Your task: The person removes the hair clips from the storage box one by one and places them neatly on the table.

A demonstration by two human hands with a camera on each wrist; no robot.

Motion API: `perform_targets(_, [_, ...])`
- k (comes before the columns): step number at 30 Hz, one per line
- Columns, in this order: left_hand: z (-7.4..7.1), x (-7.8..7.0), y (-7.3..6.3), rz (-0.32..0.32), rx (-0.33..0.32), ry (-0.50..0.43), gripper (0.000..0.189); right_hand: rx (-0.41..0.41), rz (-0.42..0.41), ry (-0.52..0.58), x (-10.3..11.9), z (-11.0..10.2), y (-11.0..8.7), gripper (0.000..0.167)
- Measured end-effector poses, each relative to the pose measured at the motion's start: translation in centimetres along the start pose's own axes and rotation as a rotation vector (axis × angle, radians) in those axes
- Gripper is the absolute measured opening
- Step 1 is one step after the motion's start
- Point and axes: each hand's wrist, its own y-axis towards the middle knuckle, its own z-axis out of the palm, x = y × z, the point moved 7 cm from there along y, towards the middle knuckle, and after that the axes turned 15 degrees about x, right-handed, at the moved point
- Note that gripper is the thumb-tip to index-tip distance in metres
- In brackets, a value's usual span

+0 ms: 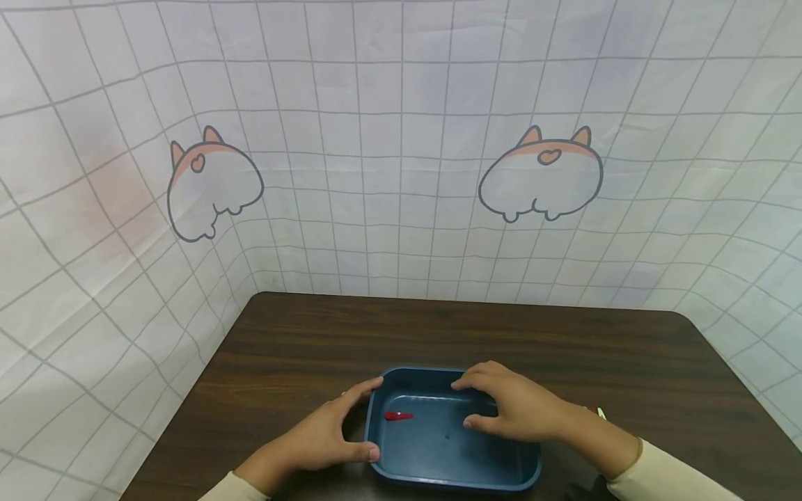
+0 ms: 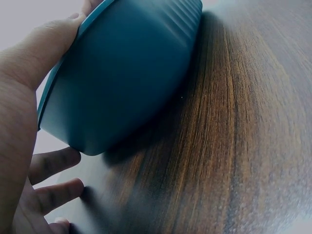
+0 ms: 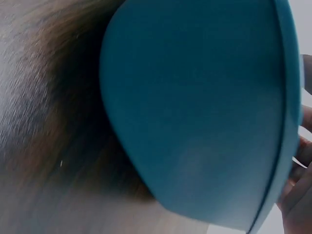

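A blue rectangular basin (image 1: 438, 481) with rounded corners sits near the front of the dark wooden table. My left hand (image 1: 319, 431) rests against its left side, thumb and forefinger spread apart at the rim. In the left wrist view, the thumb meets the rim of the basin (image 2: 122, 73) while other fingers (image 2: 58, 192) extend loosely below. Over the basin's right half hovers my right hand (image 1: 514, 400), fingers loosely bent with nothing visible between them. Inside the basin, toward the left, lies a small red clip-like piece (image 1: 398, 415). The right wrist view mostly shows the basin's outer wall (image 3: 195, 107).
Beyond the right forearm, a small red and light green item (image 1: 600, 412) peeks out, mostly hidden. A dark object (image 1: 589, 491) lies under the right sleeve. White gridded cloth (image 1: 376, 174) with cartoon prints surrounds the table (image 1: 464, 330) at the back and sides.
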Motion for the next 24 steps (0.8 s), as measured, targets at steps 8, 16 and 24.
perform_targets(8, [0.0,-0.1,0.0,0.001,0.003,-0.008,0.097,0.034,-0.013,0.008,1.0,0.7,1.5,0.050])
perform_targets(16, [0.0,-0.3,0.0,0.018,0.001,-0.006,0.096,0.070,-0.022,0.024,1.9,1.8,2.8,0.049])
perform_targets(24, [0.0,-0.2,0.0,0.014,0.014,-0.008,0.095,0.132,-0.054,0.037,3.0,3.1,4.1,0.048])
